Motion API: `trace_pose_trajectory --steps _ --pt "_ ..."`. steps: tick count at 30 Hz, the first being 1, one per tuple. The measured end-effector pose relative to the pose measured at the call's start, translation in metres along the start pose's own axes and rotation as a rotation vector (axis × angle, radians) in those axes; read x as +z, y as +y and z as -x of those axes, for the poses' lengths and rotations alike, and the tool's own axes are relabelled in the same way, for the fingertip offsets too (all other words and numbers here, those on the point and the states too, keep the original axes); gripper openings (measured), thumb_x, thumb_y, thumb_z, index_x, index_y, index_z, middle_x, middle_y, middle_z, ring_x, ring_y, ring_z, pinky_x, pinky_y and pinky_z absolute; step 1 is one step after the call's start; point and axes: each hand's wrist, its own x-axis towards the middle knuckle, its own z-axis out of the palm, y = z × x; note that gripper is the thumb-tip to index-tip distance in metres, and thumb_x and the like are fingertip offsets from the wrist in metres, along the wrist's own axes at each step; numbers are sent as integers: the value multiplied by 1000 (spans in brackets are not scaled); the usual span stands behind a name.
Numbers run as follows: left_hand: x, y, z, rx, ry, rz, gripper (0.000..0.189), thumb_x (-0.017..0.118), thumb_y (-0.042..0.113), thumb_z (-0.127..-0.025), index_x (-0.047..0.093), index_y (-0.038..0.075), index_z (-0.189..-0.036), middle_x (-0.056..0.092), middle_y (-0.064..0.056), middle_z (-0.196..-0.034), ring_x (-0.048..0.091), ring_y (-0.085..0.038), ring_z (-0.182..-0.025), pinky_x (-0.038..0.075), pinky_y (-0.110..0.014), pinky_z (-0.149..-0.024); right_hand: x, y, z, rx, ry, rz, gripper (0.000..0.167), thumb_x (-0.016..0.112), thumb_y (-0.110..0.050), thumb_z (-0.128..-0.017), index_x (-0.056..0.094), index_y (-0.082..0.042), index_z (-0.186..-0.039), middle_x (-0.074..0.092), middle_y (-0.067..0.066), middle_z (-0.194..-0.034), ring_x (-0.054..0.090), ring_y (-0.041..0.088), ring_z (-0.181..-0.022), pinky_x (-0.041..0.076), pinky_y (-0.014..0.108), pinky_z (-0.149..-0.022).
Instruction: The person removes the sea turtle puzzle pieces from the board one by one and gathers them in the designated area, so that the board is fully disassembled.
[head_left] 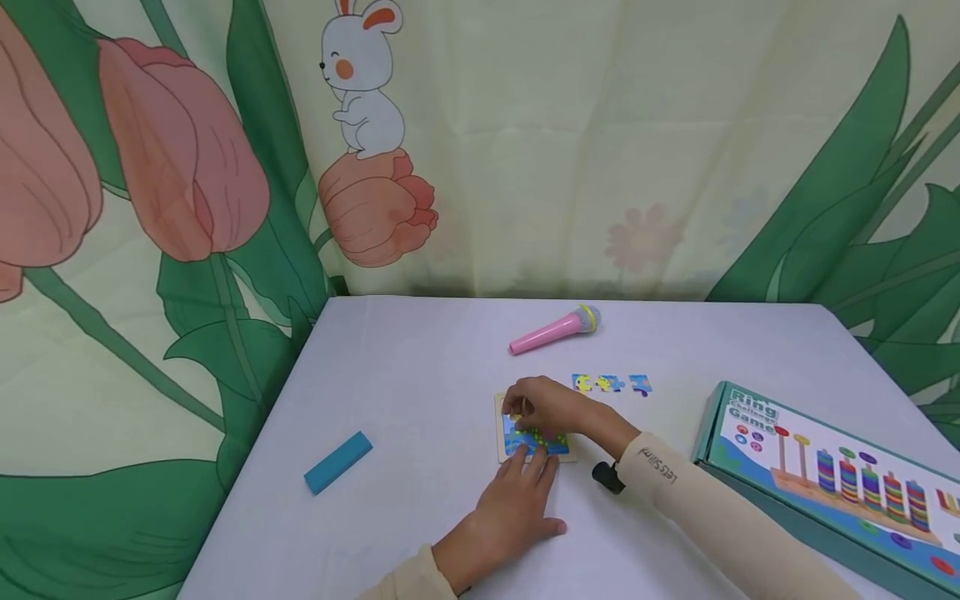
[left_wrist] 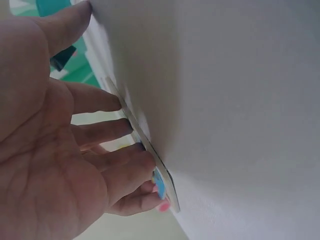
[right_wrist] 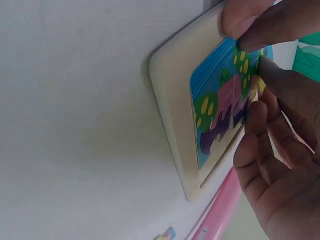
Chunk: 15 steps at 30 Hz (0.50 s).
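A small wooden jigsaw board [right_wrist: 172, 100] lies on the white table, partly filled with blue, green, pink and purple pieces; bare wood shows along one side of its recess. My left hand [head_left: 513, 508] reaches in from the front, its fingertips resting on the board's near edge. In the left wrist view the fingers [left_wrist: 100, 135] look extended against the rim. Over the board, my right hand [head_left: 555, 408] has curled fingers and seems to pinch a puzzle piece [right_wrist: 261, 86] at the picture's surface. The fingers largely hide that piece.
Several loose puzzle pieces [head_left: 609, 384] lie behind the board, with a pink toy microphone [head_left: 555, 332] farther back. A blue block [head_left: 338, 463] sits at left. On the right are a large game box [head_left: 832, 483] and a small black object [head_left: 607, 477] beside the right sleeve.
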Motion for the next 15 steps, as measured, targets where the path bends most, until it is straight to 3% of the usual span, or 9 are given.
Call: trace_pose_trajectory --steps 9,15 --pt "-4 -3 0 15 -12 -54 81 60 66 -94 44 15 -154 39 -2 -156 37 -25 -145 40 -30 -113 4 -1 3 23 50 -53 20 76 1 -91 71 -14 -103 62 -4 -94 59 14 -84 55 30 -82" --pt "-4 -3 -2 11 -26 -15 81 62 65 -93 45 15 -154 41 -2 -157 36 -26 -146 39 -31 -114 -1 10 7 -5 81 -207 15 72 0 -94 74 -11 -105 65 -1 -95 63 16 -84 56 29 -75"
